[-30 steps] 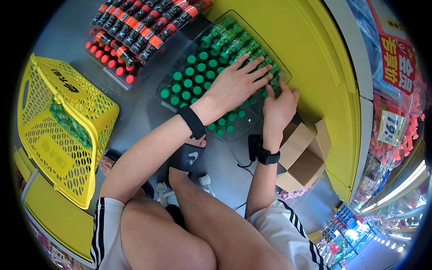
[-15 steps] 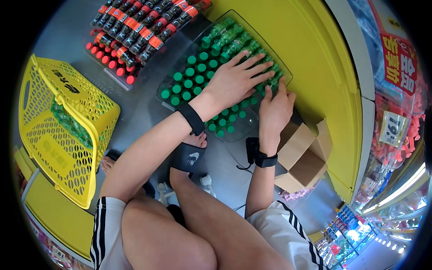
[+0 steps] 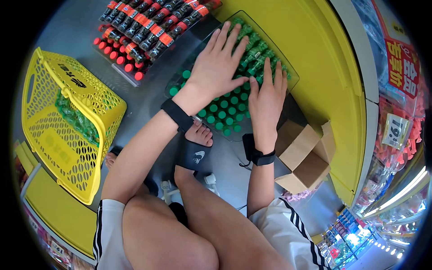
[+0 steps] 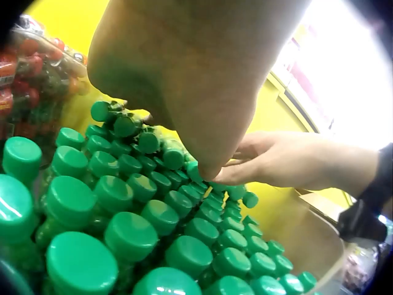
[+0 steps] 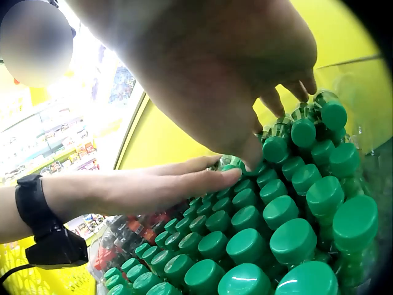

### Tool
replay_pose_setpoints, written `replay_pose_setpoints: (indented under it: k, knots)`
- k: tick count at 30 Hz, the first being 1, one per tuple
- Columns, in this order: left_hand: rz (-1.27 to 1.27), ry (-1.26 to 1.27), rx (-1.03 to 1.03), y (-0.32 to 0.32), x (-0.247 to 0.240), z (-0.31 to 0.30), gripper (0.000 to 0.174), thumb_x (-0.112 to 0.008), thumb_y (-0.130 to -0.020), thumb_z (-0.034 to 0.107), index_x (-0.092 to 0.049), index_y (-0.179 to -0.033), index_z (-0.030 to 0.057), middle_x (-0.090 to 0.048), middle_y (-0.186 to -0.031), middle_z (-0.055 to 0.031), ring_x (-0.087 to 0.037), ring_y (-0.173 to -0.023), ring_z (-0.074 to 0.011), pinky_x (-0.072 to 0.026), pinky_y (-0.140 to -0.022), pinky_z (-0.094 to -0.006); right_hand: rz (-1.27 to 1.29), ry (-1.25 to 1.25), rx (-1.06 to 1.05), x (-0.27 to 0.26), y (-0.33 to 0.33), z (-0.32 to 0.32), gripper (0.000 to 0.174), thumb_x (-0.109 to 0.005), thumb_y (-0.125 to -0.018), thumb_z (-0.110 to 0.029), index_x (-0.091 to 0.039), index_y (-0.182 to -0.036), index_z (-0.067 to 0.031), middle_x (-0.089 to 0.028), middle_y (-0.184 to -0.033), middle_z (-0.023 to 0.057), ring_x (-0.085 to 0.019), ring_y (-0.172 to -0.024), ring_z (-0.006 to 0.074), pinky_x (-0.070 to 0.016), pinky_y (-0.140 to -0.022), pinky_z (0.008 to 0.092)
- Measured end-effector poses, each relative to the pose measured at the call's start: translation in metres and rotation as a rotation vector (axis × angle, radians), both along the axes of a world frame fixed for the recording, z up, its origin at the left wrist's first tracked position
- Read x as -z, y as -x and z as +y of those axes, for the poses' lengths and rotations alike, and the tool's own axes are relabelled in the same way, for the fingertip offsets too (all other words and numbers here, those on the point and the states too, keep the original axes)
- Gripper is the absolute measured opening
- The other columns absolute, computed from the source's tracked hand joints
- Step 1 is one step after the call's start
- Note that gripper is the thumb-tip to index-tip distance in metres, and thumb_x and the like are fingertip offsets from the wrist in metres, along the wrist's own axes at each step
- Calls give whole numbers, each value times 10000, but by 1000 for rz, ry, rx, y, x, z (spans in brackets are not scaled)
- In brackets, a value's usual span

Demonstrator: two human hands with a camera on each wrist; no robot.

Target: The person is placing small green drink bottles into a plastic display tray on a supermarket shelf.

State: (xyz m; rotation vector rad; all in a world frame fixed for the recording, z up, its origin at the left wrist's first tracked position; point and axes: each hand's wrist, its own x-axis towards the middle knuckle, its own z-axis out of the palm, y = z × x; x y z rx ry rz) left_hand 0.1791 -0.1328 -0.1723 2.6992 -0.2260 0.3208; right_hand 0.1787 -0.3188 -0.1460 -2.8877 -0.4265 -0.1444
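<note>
Small green-capped bottles [image 5: 293,241] stand upright in close rows in a clear plastic bin [image 3: 294,83]. Across their tops, at the far side, lies a layer of green bottles [image 3: 255,64] on their sides. My left hand [image 3: 218,68] rests on this layer with its fingers straight and spread, hiding some bottles beneath. Beside it my right hand [image 3: 267,102] lies over the bottles at the bin's right, fingers extended forward. The two thumbs come close together in the head view. In the left wrist view, upright green caps [image 4: 131,236] fill the foreground below the palm.
A bin of red-capped dark bottles [image 3: 150,27] stands at the back left. Left of me, a yellow basket [image 3: 105,114] holds green bottles in netting or wrap [image 3: 74,116]. An open cardboard box [image 3: 306,157] sits at the right, by a yellow shelf base [image 3: 333,58].
My left hand has slid away and to the left over the lying bottles. My right hand has shifted inward and forward, its fingers straighter. The head view has moved slightly.
</note>
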Motion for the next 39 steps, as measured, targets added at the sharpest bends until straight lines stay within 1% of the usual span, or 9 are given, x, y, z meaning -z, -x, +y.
replay_pose_setpoints:
  k: [5,13,29,34,35,36,37,38,39]
  knots:
    - [33,-37,4,7,5,-2,1045,-787,-934,578,-333,-1741,94,-255,-1813,-205,-221,-1682,-431,-284,-1358,-528,72,9,28,6,-1,-2,667,-671,-1089,-221,-429,-1707,-169,-387,-1761,209,-379,-1577,542,-365,-1294,576]
    - [29,-53,-78,5,3,-13,1064,-696,-942,723,-400,-1705,44,-269,-1806,-218,-232,-1676,-436,-322,-1334,-538,42,15,54,17,-1,1,716,-677,-1079,-215,-388,-1734,-198,-383,-1766,203,-352,-1595,546,-356,-1297,596]
    - [11,-43,-68,5,0,-7,992,-773,-915,602,-460,-1666,33,-379,-1764,-195,-301,-1651,-437,-339,-1326,-533,-21,88,7,12,-3,-3,714,-713,-1055,-232,-434,-1712,-206,-453,-1728,188,-463,-1527,521,-425,-1244,570]
    - [19,-91,3,18,-11,2,798,-766,-968,450,-544,-1576,-18,-451,-1705,-207,-370,-1613,-416,-344,-1320,-526,-3,116,19,4,-5,0,733,-776,-1006,-239,-486,-1677,-185,-471,-1714,188,-485,-1513,499,-439,-1229,564]
    - [-32,-67,10,22,-14,3,640,-764,-976,374,-645,-1451,-39,-518,-1646,-217,-425,-1580,-397,-366,-1309,-510,-34,80,0,3,-7,0,691,-778,-999,-219,-530,-1642,-172,-483,-1702,188,-490,-1508,495,-443,-1222,556]
    - [-28,-72,1,26,-19,4,640,-764,-976,374,-645,-1451,-39,-518,-1646,-217,-425,-1580,-397,-366,-1309,-510,-65,42,-21,0,-8,3,650,-781,-992,-198,-575,-1608,-159,-496,-1690,187,-495,-1503,490,-448,-1215,548]
    - [-13,-121,29,30,-25,4,579,-766,-976,352,-678,-1392,-41,-550,-1614,-224,-452,-1563,-394,-375,-1304,-503,-126,-43,-50,-4,-8,7,486,-795,-964,-141,-707,-1441,-109,-573,-1600,175,-533,-1461,447,-455,-1196,518]
    - [1,-171,56,35,-30,5,519,-767,-975,329,-712,-1333,-43,-583,-1583,-232,-479,-1546,-390,-384,-1300,-496,-124,-49,-60,-9,-9,10,486,-795,-964,-141,-707,-1441,-109,-573,-1600,175,-533,-1461,447,-455,-1196,518]
    - [-102,-122,40,40,-36,6,379,-767,-936,241,-760,-1188,-42,-678,-1444,-219,-572,-1458,-373,-420,-1274,-475,-104,-189,-160,-15,-11,11,410,-807,-946,-116,-746,-1351,-89,-614,-1529,160,-573,-1398,413,-483,-1154,495]
